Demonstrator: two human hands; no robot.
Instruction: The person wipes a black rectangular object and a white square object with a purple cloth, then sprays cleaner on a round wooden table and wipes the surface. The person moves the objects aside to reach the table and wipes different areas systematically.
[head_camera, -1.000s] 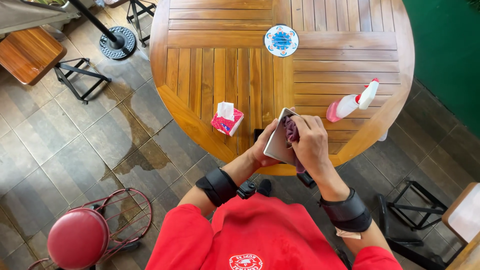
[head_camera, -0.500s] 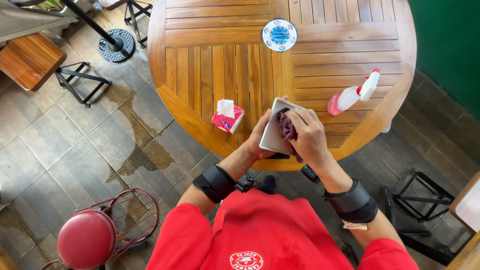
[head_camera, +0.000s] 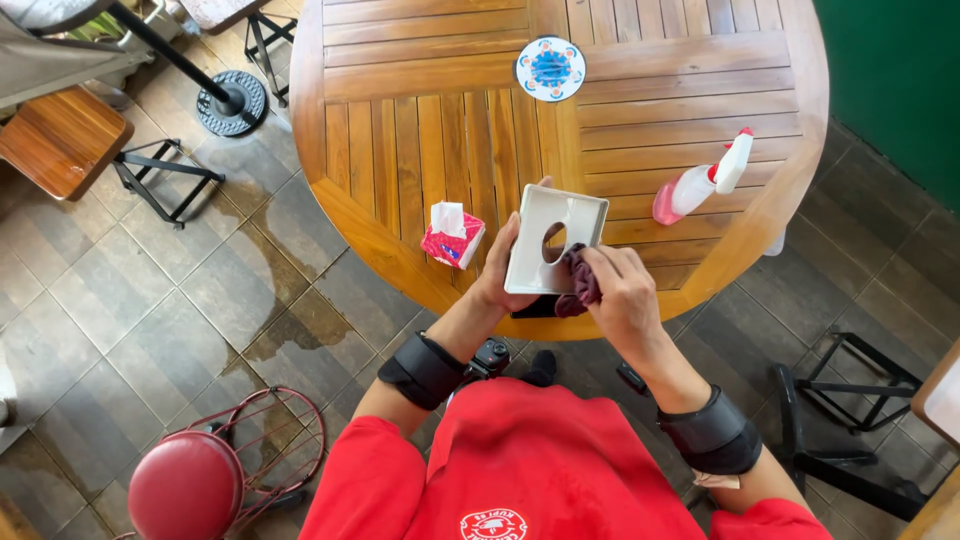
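My left hand (head_camera: 502, 268) holds a white square tissue-box cover (head_camera: 556, 240) with an oval opening, tilted up over the near edge of the round wooden table (head_camera: 420, 130). My right hand (head_camera: 622, 296) presses a dark maroon cloth (head_camera: 580, 282) against the cover's lower right side. Both wrists wear black bands. A small red tissue pack (head_camera: 452, 238) with a white tissue sticking out sits on the table just left of my left hand.
A pink spray bottle with a white nozzle (head_camera: 702, 180) lies on the table's right side. A round blue-patterned coaster (head_camera: 550, 68) sits further back. A red stool (head_camera: 190, 488) stands at lower left, a wooden stool (head_camera: 60, 140) at upper left, black stool frames (head_camera: 850, 400) at right. The tile floor has wet patches.
The cover has turned so its open face with the oval hole shows, and my right hand with the cloth has slid from its middle to its lower right edge.
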